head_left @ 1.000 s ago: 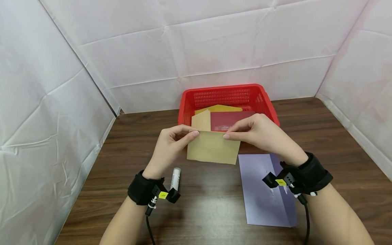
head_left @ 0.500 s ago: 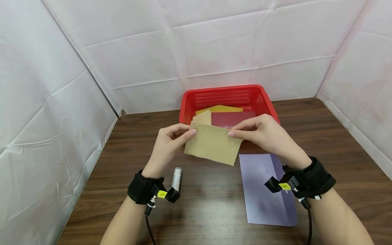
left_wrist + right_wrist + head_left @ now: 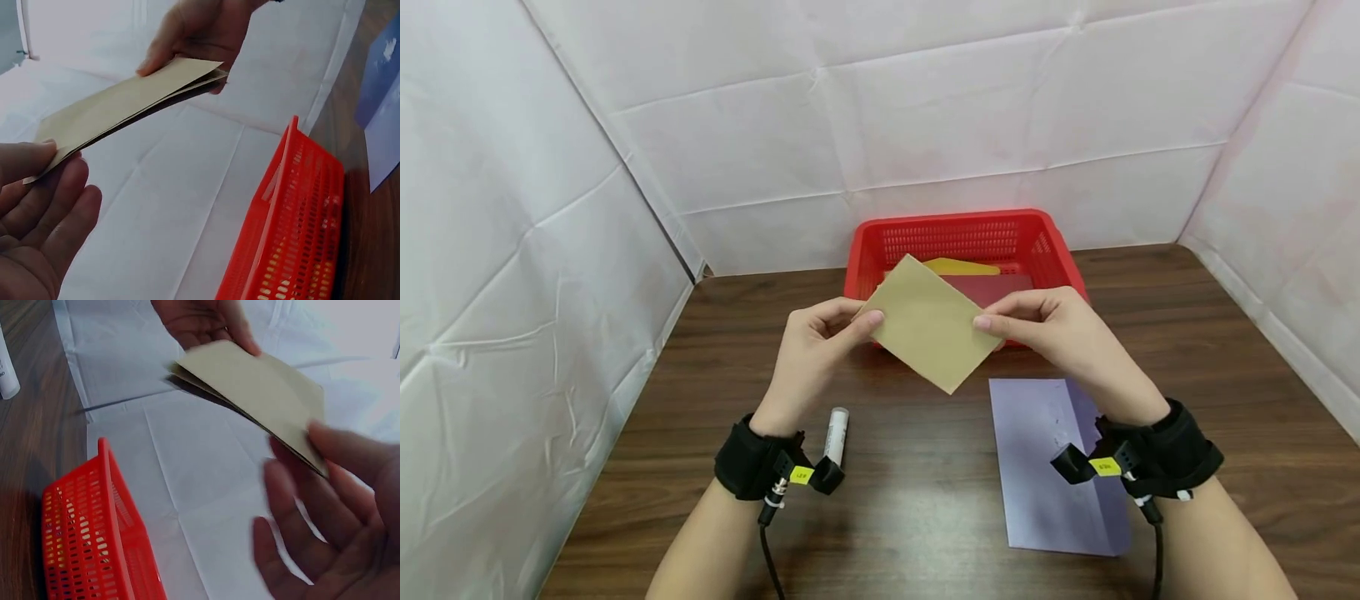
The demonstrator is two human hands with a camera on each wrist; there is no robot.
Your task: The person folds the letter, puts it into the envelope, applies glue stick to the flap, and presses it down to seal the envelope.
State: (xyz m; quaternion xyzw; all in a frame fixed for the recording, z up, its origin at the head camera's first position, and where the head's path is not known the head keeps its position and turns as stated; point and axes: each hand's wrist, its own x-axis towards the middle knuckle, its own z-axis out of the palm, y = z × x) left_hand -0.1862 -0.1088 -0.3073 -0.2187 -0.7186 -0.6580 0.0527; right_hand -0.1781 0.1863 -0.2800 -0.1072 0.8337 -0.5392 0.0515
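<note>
Two hands hold one tan envelope (image 3: pixel 932 332) in the air, tilted, in front of the red basket (image 3: pixel 962 242). Your left hand (image 3: pixel 812 350) pinches its left edge between thumb and fingers; your right hand (image 3: pixel 1060 333) pinches the right edge. Below lie a purple envelope (image 3: pixel 1045 467) and a glue stick (image 3: pixel 836 433) on the wooden table (image 3: pixel 925 517).

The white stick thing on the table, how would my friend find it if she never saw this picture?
Start at the red basket at the back of the brown table, then come toward the person's left hand. Just below that wrist lies a small white tube, probably a glue stick. It is the only round, white thing; everything else nearby is flat paper, like the purple sheet.
</note>
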